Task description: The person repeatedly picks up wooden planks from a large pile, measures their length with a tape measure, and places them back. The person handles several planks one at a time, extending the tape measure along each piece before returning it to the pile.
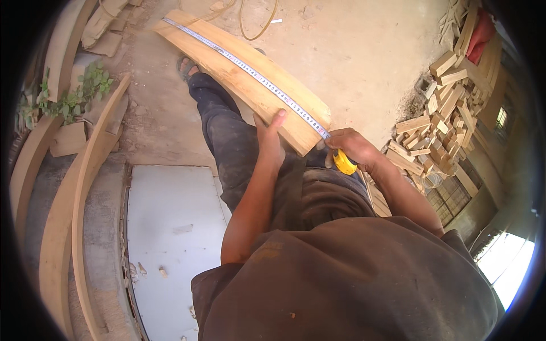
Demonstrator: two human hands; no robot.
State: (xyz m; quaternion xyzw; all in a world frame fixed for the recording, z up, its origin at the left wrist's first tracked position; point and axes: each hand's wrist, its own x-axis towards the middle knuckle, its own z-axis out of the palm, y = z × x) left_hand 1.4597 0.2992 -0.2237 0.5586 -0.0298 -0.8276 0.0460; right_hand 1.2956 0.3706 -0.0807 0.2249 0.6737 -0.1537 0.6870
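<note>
A long pale wooden board (245, 85) slants from the upper left toward my waist, its near end close to my lap. Along its top face lies the extended blade (272, 88) of a tape measure, running nearly the whole length. My left hand (270, 137) grips the board's left edge near that end, thumb on top and fingers hidden beneath. At the near end, my right hand (352, 146) is closed around the tape measure (344, 162), whose yellow case shows below the fingers. The blade's far tip reaches the board's far end.
Curved wooden pieces (85, 187) stand at the left beside a green plant (94, 85). A pale flat panel (176, 227) lies left of me. Cut wood blocks (443, 125) are heaped at the right. A thin hose (259, 35) loops on the floor beyond the board.
</note>
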